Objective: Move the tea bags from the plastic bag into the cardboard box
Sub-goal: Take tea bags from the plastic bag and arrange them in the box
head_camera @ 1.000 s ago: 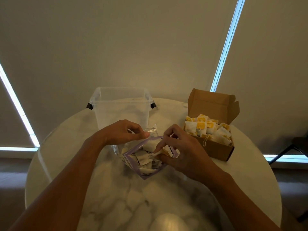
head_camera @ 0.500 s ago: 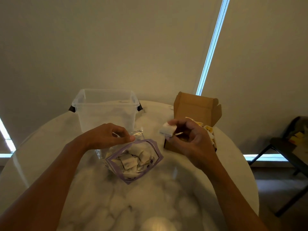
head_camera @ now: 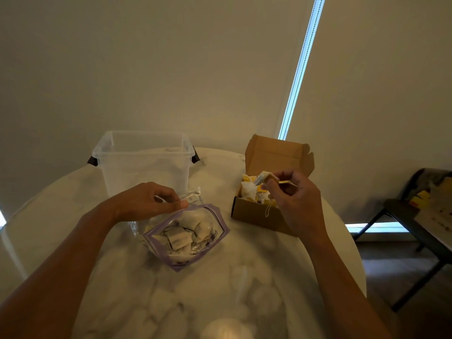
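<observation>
Pinch from our left grip (head_camera: 146, 201) holds the clear purple-edged plastic bag (head_camera: 160, 252) open; right grip (head_camera: 293, 194) pinches a white tea bag (head_camera: 265, 176) over the brown cardboard box (head_camera: 252, 215), for release

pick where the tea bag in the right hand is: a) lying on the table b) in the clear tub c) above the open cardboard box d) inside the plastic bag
c: the right hand pinches the tea bag above the open cardboard box, well apart from the plastic bag, whose top edge the left hand pinches.
</observation>
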{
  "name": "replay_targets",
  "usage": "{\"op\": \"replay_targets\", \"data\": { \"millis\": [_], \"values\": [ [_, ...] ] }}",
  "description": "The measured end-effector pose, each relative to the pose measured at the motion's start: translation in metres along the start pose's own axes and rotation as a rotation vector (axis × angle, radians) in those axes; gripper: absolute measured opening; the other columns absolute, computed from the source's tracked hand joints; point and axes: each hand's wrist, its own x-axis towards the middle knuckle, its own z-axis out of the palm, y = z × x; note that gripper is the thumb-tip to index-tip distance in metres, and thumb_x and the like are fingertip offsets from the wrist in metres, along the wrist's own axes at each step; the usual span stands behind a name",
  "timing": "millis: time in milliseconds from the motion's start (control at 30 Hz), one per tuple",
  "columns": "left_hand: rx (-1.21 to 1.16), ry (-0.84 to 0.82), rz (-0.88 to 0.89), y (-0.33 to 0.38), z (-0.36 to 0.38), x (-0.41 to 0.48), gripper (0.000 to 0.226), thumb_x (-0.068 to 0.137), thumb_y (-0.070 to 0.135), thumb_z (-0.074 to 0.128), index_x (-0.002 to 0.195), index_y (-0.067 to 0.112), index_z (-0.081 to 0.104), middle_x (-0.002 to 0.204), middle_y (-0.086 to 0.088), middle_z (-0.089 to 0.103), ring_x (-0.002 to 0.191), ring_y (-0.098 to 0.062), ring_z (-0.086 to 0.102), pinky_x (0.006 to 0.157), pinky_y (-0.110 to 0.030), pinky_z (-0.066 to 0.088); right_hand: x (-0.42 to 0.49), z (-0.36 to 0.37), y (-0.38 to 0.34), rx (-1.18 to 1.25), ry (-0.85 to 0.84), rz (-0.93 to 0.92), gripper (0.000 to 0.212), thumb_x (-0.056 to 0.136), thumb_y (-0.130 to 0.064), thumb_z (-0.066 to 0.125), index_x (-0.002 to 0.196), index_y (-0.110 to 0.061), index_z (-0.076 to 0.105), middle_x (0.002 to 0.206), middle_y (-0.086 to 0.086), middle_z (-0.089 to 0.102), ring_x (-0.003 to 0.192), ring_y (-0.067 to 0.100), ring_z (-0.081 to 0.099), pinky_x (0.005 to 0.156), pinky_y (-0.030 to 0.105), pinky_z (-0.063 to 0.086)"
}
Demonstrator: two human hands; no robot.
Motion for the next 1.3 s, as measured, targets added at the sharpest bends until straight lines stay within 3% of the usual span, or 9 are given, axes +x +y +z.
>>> {"op": "replay_targets", "data": {
  "millis": [100,167,433,667,800,967,1067,1200,1300],
  "values": [
    [-0.004,-0.012,0.002,-0.001,-0.001,-0.001,0.079,0.064,0.108,0.059,0.103,0.044,0.085,0.107,0.026,0.080,0.103,0.006,0.071,0.101,-0.027,0.055,0.002,0.004,0.000,-0.044,-0.016,-0.011,0.027,0.095,-0.032,0.079,0.120,-0.024,0.070,0.106,-0.012,0.076,0.091,0.006,0.075,0.072,0.023,0.064],
    [-0.009,-0.010,0.002,-0.001,-0.001,-0.001,0.089,0.056,0.112,0.055,0.103,0.043,0.085,0.106,0.027,0.080,0.102,0.008,0.071,0.099,-0.025,0.055,0.004,0.005,0.000,-0.086,-0.007,-0.027,0.032,0.095,-0.032,0.079,0.124,-0.025,0.068,0.105,-0.014,0.075,0.091,0.005,0.073,0.072,0.017,0.062],
    [-0.017,-0.014,-0.010,0.001,-0.001,-0.004,0.087,0.058,0.111,0.057,0.104,0.043,0.085,0.107,0.027,0.080,0.103,0.007,0.071,0.097,-0.025,0.055,0.011,0.005,-0.001,-0.065,-0.041,-0.018,0.013,0.096,-0.036,0.077,0.109,-0.035,0.075,0.105,-0.022,0.074,0.095,0.001,0.072,0.077,0.023,0.064],
    [-0.027,-0.013,0.003,0.004,-0.003,-0.006,0.098,0.053,0.114,0.056,0.105,0.037,0.086,0.106,0.023,0.081,0.104,0.004,0.073,0.102,-0.028,0.058,0.021,0.010,-0.002,-0.106,-0.126,-0.059,0.036,0.096,-0.028,0.078,0.130,-0.029,0.065,0.113,-0.014,0.072,0.097,0.005,0.074,0.077,0.017,0.061],
    [-0.016,0.001,-0.023,0.002,-0.003,-0.006,0.094,0.052,0.114,0.056,0.102,0.040,0.086,0.105,0.023,0.081,0.107,-0.004,0.074,0.106,-0.038,0.058,0.030,0.015,-0.002,-0.155,-0.231,-0.052,0.023,0.097,-0.030,0.077,0.118,-0.028,0.067,0.109,-0.012,0.074,0.096,0.007,0.072,0.079,0.020,0.062],
    [-0.013,0.002,0.001,0.001,-0.004,-0.005,0.101,0.046,0.116,0.054,0.103,0.040,0.087,0.105,0.024,0.082,0.105,0.000,0.075,0.102,-0.032,0.059,0.034,0.023,0.010,-0.336,-0.383,-0.096,0.021,0.097,-0.026,0.075,0.117,-0.031,0.076,0.109,-0.015,0.071,0.096,0.006,0.069,0.087,0.026,0.060],
    [-0.013,0.015,0.007,0.003,-0.003,-0.004,0.107,0.040,0.119,0.048,0.098,0.038,0.086,0.102,0.024,0.082,0.098,0.008,0.073,0.092,-0.020,0.055,0.035,0.024,0.016,-0.391,-0.355,-0.108,0.021,0.097,-0.026,0.075,0.118,-0.031,0.078,0.111,-0.015,0.071,0.094,0.003,0.065,0.090,0.024,0.057],
    [0.006,0.021,-0.010,0.001,-0.002,-0.001,0.103,0.047,0.118,0.046,0.095,0.037,0.085,0.096,0.028,0.080,0.096,0.008,0.073,0.091,-0.020,0.054,0.036,0.023,0.015,-0.387,-0.223,-0.158,0.022,0.097,-0.026,0.077,0.119,-0.030,0.077,0.111,-0.012,0.073,0.092,0.004,0.067,0.079,0.022,0.058],
    [0.020,0.037,-0.025,0.000,-0.001,-0.001,0.099,0.052,0.116,0.046,0.095,0.035,0.085,0.096,0.025,0.081,0.097,0.004,0.074,0.089,-0.019,0.053,0.033,0.023,0.013,-0.395,-0.159,-0.161,0.027,0.095,-0.026,0.078,0.122,-0.028,0.076,0.123,-0.005,0.073,0.102,0.010,0.066,0.085,0.030,0.060]
  ]
}}
